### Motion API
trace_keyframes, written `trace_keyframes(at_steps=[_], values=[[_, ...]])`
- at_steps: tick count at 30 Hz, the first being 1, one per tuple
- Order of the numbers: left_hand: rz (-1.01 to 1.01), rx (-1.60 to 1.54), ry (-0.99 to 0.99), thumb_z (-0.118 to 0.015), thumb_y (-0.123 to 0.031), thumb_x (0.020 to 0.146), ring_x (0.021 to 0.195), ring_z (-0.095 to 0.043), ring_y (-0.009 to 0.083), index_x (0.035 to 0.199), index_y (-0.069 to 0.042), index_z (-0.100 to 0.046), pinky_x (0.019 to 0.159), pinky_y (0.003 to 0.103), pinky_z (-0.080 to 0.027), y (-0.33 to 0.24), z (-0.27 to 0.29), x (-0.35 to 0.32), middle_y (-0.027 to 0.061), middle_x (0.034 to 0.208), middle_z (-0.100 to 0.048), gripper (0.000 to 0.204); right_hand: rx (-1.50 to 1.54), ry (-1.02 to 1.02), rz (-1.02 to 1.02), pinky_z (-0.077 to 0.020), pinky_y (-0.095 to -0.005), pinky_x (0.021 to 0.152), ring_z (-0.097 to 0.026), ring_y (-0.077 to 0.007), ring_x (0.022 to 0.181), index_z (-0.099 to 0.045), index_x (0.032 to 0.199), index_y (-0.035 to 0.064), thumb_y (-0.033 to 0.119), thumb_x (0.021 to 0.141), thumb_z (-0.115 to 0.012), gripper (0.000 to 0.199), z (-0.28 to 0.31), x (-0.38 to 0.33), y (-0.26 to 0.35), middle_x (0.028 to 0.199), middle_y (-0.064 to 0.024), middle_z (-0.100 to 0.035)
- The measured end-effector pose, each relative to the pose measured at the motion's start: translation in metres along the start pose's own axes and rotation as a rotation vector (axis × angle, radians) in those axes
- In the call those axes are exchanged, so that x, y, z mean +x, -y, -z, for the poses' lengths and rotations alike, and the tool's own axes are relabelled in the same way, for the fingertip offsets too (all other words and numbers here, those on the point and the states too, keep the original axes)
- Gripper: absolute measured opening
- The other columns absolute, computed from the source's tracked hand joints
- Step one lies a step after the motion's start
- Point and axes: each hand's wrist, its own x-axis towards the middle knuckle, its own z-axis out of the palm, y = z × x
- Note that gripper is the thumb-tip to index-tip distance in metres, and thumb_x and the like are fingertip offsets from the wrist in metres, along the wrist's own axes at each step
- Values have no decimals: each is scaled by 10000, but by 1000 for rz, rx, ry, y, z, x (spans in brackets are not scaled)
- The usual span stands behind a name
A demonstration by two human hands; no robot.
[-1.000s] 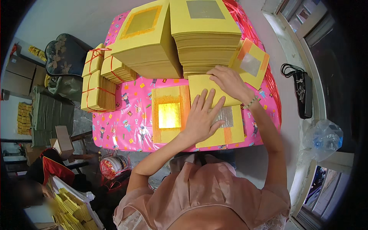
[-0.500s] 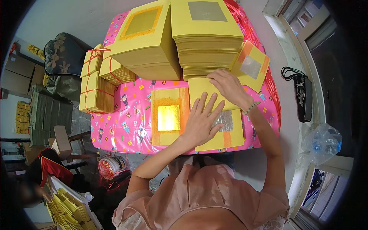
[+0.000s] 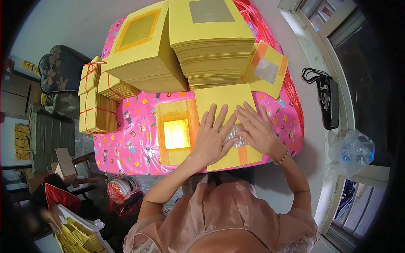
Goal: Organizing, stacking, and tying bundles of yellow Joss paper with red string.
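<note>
Both my hands lie flat on yellow paper near the table's front edge, fingers stretched and side by side. My left hand (image 3: 212,138) is open, its fingertips on a plain yellow flap or sheet (image 3: 223,96). Open as well, my right hand (image 3: 260,131) rests on the right part of the same paper. Under and between the hands shows a silver foil patch (image 3: 233,135) with an orange band (image 3: 242,155) below it; the hands hide the rest. Left of them lies a yellow sheet with a shiny gold square (image 3: 176,134) and orange edging.
Two tall stacks of yellow paper (image 3: 213,63) stand behind my hands. Red-tied bundles (image 3: 98,113) sit at the left. A tilted silver-patched sheet (image 3: 266,69) and red plastic strands (image 3: 291,88) lie at the right. Everything rests on a pink patterned tablecloth (image 3: 135,147).
My right hand has come nearer to me, from the paper's far edge down to beside my left hand, and its fingers have flattened. My left hand stays on the paper. The view has shifted slightly.
</note>
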Motion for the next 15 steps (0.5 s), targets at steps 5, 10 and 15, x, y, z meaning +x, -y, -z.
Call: trace_keyframes(at_steps=[5, 10, 15], values=[[-1, -12, -14, -598, -406, 926, 1455, -172, 487, 1483, -118, -419, 1147, 606, -208, -1, 1, 1, 195, 1589, -245, 652, -9, 217, -73, -101, -561, 1201, -254, -308, 1475, -321, 1508, 39, 441, 936, -555, 737, 5, -12, 5, 1564, -136, -336], [4, -5, -7, -591, -406, 934, 1453, -177, 490, 1490, -122, -408, 1148, 604, -208, -2, 0, 0, 197, 1586, -252, 651, 42, 226, -92, -95, -559, 1202, -253, -307, 1477, -322, 1508, 39, 455, 931, -567, 752, 8, -12, 7, 1565, -141, -334], [17, -5, 1, -584, -409, 942, 1451, -183, 491, 1494, -125, -403, 1147, 604, -209, -2, -1, 0, 202, 1583, -256, 647, 69, 255, -67, -69, -561, 1202, -234, -306, 1486, -311, 1519, 48, 470, 931, -569, 768, 13, -18, 2, 1580, -141, -308]])
